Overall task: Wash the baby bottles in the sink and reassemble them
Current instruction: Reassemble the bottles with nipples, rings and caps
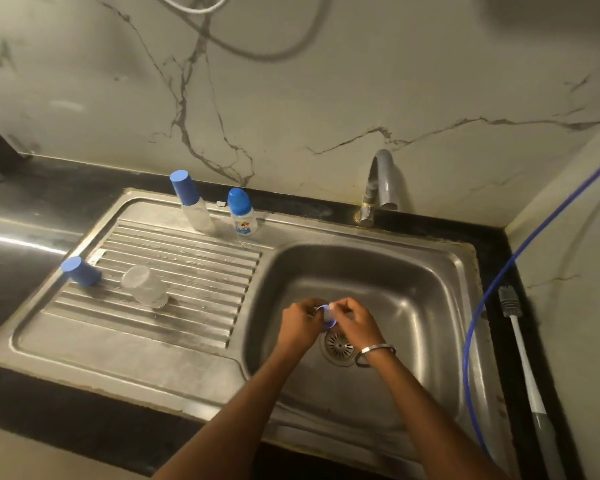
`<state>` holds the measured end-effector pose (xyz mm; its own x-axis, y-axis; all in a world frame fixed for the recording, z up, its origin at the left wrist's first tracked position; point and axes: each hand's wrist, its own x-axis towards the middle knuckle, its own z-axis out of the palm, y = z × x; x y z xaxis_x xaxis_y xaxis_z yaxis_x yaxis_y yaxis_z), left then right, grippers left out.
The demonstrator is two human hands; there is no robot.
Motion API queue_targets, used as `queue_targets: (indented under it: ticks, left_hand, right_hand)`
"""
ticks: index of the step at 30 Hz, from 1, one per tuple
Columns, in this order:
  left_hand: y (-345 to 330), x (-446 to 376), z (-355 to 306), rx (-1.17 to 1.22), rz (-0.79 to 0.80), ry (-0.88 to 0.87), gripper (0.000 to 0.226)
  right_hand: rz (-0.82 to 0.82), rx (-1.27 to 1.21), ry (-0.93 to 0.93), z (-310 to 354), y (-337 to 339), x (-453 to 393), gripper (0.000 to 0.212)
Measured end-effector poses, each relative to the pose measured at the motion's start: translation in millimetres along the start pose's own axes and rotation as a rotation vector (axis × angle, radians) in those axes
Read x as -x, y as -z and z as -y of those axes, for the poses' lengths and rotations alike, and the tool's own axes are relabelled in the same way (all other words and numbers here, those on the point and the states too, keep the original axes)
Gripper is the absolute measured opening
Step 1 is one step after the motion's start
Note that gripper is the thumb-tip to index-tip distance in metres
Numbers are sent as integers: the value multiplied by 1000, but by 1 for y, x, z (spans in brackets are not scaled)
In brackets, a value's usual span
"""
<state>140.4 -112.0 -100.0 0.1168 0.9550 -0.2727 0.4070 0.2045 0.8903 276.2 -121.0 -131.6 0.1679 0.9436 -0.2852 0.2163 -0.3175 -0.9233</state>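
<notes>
Over the steel sink basin (413, 299), my left hand (300, 320) grips a blue bottle ring (327, 318). My right hand (355, 318) pinches a clear teat at the ring's top. Both hands hover just above the drain (338, 344). On the drainboard (125, 337) a clear bottle body (145, 285) lies mouth-down beside a loose blue cap (81, 270). Two assembled bottles stand at the back: a tall one with a blue cap (191, 202) and a short printed one (241, 213).
The grey faucet (383, 178) stands behind the basin; no water is visibly running. A bottle brush (520, 344) lies on the black counter at the right, beside a blue hose (492, 289). A marble wall rises behind.
</notes>
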Motion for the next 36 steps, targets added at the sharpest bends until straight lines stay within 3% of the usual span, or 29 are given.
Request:
queue_targets:
  ticks: [4,8,14,19,23,26,28,30,32,36]
  left_hand:
    - [26,-1,1,1,-115,-74,24]
    - [55,0,2,-32,-195,-108,35]
    - [103,4,10,-118,-345,-138,24]
    - [141,10,20,-113,-434,-192,36]
    - [175,19,23,-47,-665,-307,43]
    - [201,22,27,-145,-859,-390,34]
    - [217,20,31,-237,-967,-342,28]
    - [231,15,36,-306,-916,-183,36]
    - [242,9,45,-362,-775,-12,60]
    - [253,-1,59,-359,-591,99,84]
  right_hand:
    - [81,-304,-162,18,-22,-12,22]
    - [248,-379,-206,38,-50,-18,23]
    - [375,-505,-217,74,-101,-23,19]
    - [475,-502,-212,89,-146,-27,27]
    - [468,-440,-184,96,-183,-32,41]
    - [443,-380,-160,98,-205,-34,48]
    - [434,-352,-161,98,-217,-35,51]
    - [427,-362,-168,99,-226,-35,50]
    - [419,-363,-173,99,-234,-35,49]
    - [400,-342,-159,96,-240,-38,45]
